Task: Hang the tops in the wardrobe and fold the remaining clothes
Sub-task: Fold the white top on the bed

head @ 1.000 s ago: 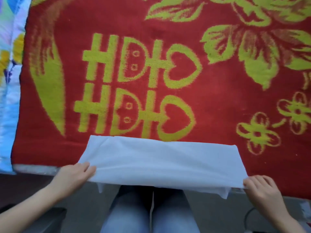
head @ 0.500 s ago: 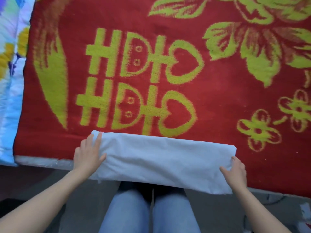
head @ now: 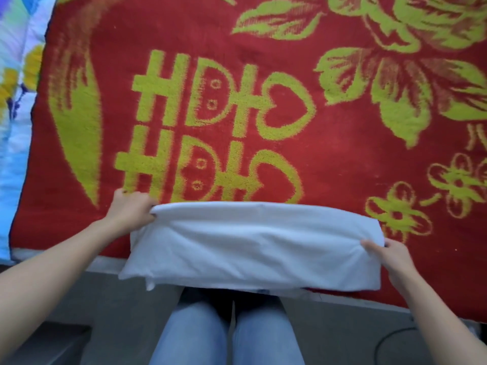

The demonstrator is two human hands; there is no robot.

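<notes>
With the white garment at the near edge of the red blanket, my left hand gripping its left corner and my right hand pinching its right end, I should fold both ends evenly.

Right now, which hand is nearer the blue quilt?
Left. The left hand grips the cloth's left end, with only a strip of red blanket between it and the quilt. The right hand holds the opposite end, farther off.
</notes>
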